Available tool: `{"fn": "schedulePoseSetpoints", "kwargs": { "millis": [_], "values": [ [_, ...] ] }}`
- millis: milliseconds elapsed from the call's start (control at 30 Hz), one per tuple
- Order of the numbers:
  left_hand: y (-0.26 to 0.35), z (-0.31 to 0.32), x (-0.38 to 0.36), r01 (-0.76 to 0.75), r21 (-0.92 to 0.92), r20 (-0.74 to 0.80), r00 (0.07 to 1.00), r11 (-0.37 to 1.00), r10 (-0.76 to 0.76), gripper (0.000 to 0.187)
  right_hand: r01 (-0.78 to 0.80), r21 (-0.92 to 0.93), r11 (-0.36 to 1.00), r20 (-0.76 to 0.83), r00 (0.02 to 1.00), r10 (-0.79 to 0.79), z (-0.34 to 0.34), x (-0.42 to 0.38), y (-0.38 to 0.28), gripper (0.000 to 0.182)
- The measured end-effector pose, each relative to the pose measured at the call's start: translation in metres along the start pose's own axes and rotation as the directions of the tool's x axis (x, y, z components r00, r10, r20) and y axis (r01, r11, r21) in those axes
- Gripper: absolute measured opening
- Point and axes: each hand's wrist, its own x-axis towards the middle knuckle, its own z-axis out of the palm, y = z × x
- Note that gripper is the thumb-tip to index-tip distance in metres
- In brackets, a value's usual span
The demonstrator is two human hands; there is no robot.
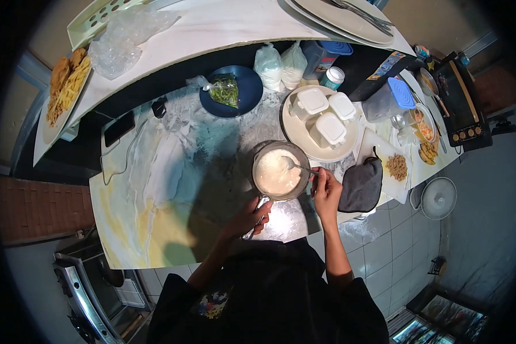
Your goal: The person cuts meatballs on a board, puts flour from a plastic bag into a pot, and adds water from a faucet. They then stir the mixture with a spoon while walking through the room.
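Observation:
A round pan holding a creamy white mixture is over the marble counter near its front edge. My left hand is wrapped round the pan's metal handle. On the pan's right side, my right hand grips a metal spoon, whose bowl rests in the mixture. A dark folded cloth lies just right of my right hand. Behind the pan, a cream plate carries white lidded containers.
A blue plate with bagged greens stands at the back, beside two bags of white powder. A phone with a cable lies left. To the right are a chopping board with chopped food and a blue-lidded container.

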Motion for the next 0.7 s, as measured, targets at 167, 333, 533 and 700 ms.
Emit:
{"fn": "schedulePoseSetpoints", "kwargs": {
  "millis": [167,333,533,700],
  "values": [
    [0.002,0.001,0.0,-0.001,0.042,-0.028,1.0,0.999,0.002,0.027,0.216,-0.25,0.944,0.15,0.972,-0.183,0.009,-0.014,0.003,0.03],
    [-0.005,-0.003,0.003,0.001,-0.01,-0.002,1.0,1.0,-0.001,0.025,0.022,-0.063,0.998,0.177,0.984,-0.01,0.004,-0.013,-0.002,0.032],
    [-0.006,-0.004,0.004,0.015,-0.029,-0.017,1.0,0.999,-0.015,0.024,0.12,-0.038,0.992,0.06,0.991,-0.117,-0.003,0.012,0.003,0.03],
    [-0.003,-0.002,0.004,0.036,-0.036,-0.019,0.999,0.999,-0.037,0.026,0.215,-0.236,0.948,0.158,0.971,-0.18,-0.002,-0.004,0.01,0.026]
  ]
}}
